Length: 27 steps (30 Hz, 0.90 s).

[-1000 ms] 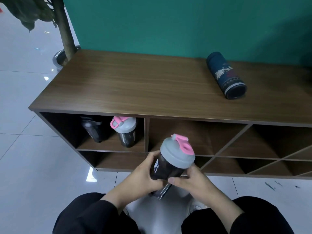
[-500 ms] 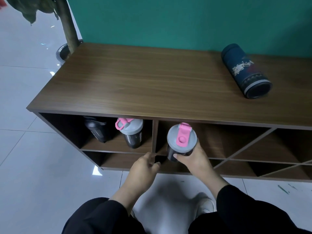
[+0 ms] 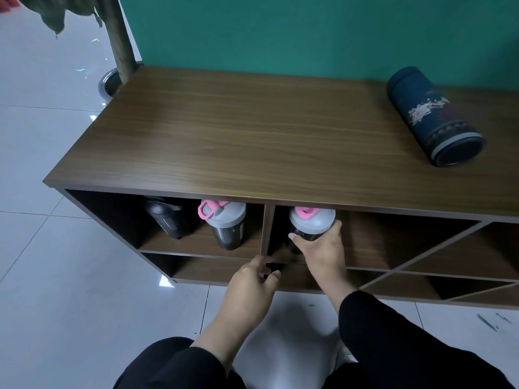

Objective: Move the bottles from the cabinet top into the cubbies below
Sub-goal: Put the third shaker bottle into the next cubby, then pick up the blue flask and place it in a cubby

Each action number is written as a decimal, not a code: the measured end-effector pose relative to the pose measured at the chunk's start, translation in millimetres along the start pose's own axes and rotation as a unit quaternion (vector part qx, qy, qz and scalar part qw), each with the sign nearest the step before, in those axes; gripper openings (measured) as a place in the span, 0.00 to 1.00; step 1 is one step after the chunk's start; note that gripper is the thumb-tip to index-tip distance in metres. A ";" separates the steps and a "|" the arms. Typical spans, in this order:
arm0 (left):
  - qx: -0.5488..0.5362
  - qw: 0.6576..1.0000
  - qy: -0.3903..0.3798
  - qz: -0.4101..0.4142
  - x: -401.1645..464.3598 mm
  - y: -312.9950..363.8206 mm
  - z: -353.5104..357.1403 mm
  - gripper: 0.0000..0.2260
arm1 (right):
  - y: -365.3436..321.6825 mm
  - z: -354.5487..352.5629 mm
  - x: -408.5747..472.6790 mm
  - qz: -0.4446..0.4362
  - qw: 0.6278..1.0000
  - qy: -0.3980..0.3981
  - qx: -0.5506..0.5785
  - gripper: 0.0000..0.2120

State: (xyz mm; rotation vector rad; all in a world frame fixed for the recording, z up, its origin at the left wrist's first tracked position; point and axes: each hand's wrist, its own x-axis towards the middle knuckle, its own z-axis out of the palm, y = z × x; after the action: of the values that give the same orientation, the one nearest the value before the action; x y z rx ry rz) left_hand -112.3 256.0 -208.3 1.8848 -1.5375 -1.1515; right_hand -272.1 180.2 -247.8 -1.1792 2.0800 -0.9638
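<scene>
My right hand grips a dark shaker bottle with a grey lid and pink cap, upright inside the second upper cubby, just right of the divider. My left hand hovers loosely curled below the divider, holding nothing. In the left upper cubby stand a matching grey-lidded shaker and a black bottle. A dark blue patterned bottle lies on its side on the wooden cabinet top at the right.
A potted plant's trunk and metal pot stand at the cabinet's back left corner. Diagonal-walled cubbies fill the right side. A teal wall runs behind. White tiled floor lies in front, with my knees at the bottom.
My right hand has carried the shaker from in front of the cabinet into the second upper cubby. My left hand let go of it and dropped below the divider.
</scene>
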 end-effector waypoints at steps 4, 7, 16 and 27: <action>0.000 1.000 0.000 0.000 -0.4 0.8 -0.9 0.09 | -6.9 9.6 -8.3 0.017 0.999 0.031 -0.004 0.37; -0.002 1.000 -0.001 0.003 -1.9 1.7 -2.8 0.11 | -3.0 11.9 -11.0 0.025 0.999 0.030 -0.021 0.40; 0.008 1.000 0.014 0.008 -5.3 7.3 -4.6 0.05 | 20.3 -24.9 -64.6 0.045 0.959 -0.270 -0.073 0.21; 0.003 0.999 0.029 0.028 -24.3 23.4 -7.2 0.05 | -109.0 -199.2 4.0 -0.240 0.938 0.224 0.112 0.13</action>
State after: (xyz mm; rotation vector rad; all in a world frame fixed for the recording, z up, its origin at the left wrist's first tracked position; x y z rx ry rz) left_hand -120.6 271.2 -178.6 1.8512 -1.5523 -1.0595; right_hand -370.2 200.0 -43.9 -1.4805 1.9587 -1.7922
